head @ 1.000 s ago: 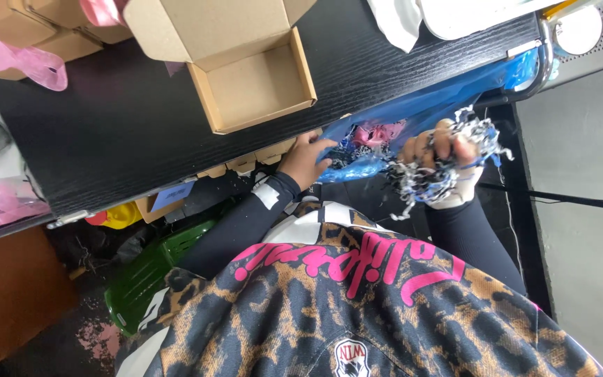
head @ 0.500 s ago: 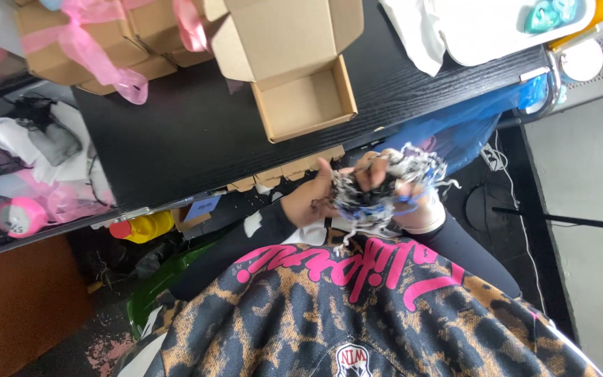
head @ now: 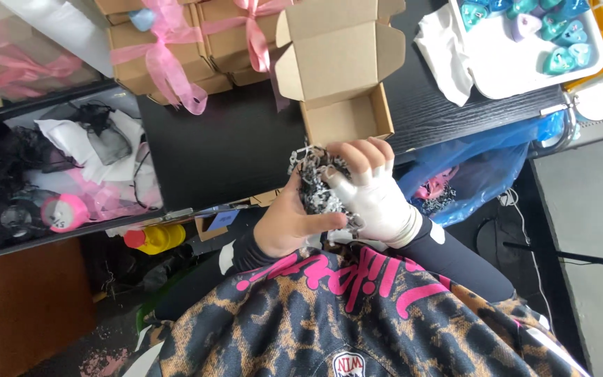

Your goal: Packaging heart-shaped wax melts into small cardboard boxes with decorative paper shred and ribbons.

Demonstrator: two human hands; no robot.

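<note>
Head view: both hands [head: 336, 202] cupping shredded paper [head: 319, 185]

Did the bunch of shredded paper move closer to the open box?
Yes. The black-and-white shredded paper bunch, held in both hands, moved from beside the blue plastic bag to just before the open cardboard box.

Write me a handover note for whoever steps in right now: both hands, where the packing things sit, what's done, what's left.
Left hand: bare, cupped under a clump of black and white shredded paper filler.
Right hand: in a white fingerless glove, pressed on the same clump from the other side.
The clump sits just in front of the open, empty brown cardboard box on the black table.
Done: closed cardboard boxes tied with pink ribbon are stacked at the back.
Left: the open box holds no filler yet. A white tray of teal heart-shaped items lies to the right; a blue plastic bag hangs below the table edge.
</note>
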